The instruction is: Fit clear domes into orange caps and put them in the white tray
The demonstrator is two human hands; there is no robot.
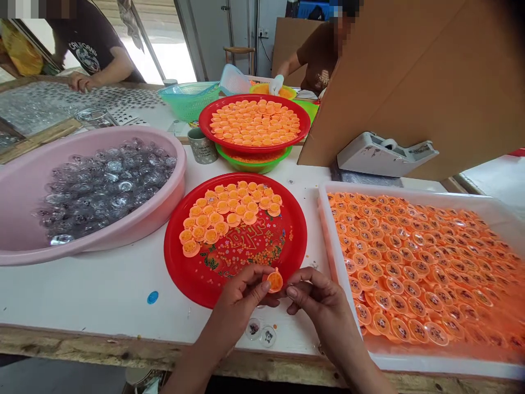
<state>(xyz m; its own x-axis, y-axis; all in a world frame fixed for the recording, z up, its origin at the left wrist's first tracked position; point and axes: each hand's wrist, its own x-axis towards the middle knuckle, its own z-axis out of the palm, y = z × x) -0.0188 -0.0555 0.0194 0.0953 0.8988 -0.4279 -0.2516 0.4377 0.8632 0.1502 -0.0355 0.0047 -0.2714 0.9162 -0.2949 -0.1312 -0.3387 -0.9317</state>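
Between the thumb and fingers of my left hand [241,293] is a small round orange plastic piece [275,282] with a tab at its top. My right hand [318,298] is closed in a pinch just right of it; whatever the fingertips hold is hidden. Both hands are over the near rim of a red round tray [176,262]. Rows of similar orange pieces [233,219] cover the tray's far part. Below my hands, two clear discs with little pictures, one a dark print [254,328] and one a dog-like face [268,336], lie on the white table.
A pink basin [24,158] of clear discs stands left. At right, a white bin [324,208] holds many picture-topped orange pieces. Behind are another red tray [205,121], a mug [202,148] and a tape dispenser [381,150]. A blue disc [152,297] lies left. Two people work across the table.
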